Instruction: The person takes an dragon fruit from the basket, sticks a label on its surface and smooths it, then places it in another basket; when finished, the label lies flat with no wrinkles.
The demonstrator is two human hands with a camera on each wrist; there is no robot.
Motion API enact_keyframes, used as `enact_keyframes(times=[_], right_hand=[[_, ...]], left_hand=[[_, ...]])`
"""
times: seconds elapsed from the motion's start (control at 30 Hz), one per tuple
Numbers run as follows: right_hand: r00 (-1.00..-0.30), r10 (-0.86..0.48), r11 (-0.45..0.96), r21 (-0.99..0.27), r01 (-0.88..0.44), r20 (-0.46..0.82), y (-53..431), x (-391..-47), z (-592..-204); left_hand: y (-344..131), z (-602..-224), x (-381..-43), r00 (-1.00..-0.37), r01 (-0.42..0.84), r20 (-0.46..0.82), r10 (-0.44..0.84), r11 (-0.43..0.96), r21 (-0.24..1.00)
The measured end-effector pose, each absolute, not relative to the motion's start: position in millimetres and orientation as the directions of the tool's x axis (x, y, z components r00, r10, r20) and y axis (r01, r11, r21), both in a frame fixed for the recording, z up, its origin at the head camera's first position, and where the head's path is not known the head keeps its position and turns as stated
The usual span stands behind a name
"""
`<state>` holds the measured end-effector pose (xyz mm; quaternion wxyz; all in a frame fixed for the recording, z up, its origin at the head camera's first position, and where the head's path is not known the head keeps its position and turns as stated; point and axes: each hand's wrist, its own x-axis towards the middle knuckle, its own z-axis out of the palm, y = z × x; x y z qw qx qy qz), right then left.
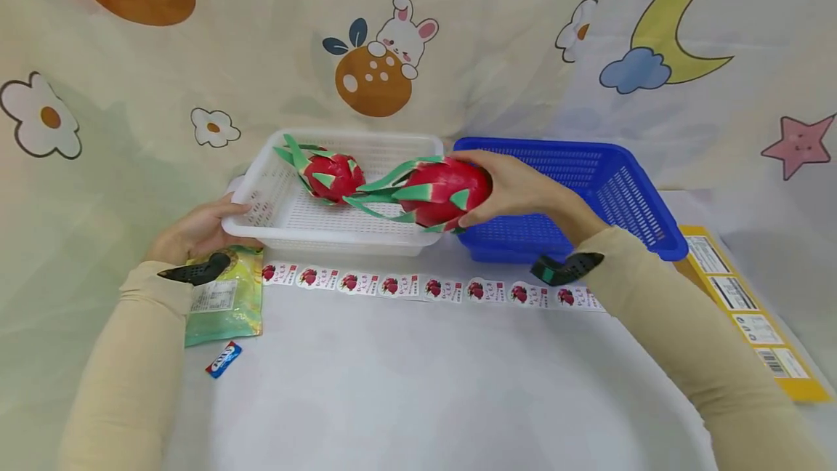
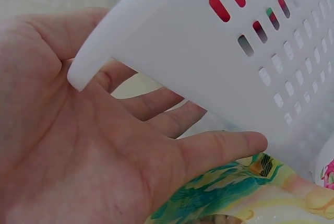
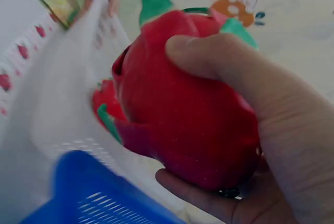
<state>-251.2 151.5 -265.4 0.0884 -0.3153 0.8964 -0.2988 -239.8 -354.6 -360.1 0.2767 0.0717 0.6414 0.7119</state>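
Dragonfruit (image 1: pixel 446 182): my right hand (image 1: pixel 516 184) grasps its body; left hand (image 1: pixel 199 230) grips white basket (image 1: pixel 340 238) at eight o'clock. I'd keep leaves (image 1: pixel 416 192) uncrushed.

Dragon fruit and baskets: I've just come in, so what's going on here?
A person's right hand holds a dragon fruit up at the right end of the white basket, next to the blue basket. The left hand grips the white basket's left end. A second dragon fruit lies inside it.
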Motion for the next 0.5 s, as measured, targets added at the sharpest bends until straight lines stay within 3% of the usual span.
enact_keyframes(times=[0.3,0.5], right_hand=[[-0.716,-0.693,0.530,-0.612,-0.587,0.086,203,-156,-310],[-0.751,-0.660,0.566,-0.638,-0.522,0.029,215,-116,-338]], left_hand=[[-371,-356,-233,-0.831,-0.309,-0.259,0.492,-0.020,0.951],[-373,-356,-230,-0.832,-0.299,-0.252,0.493,-0.016,0.954]])
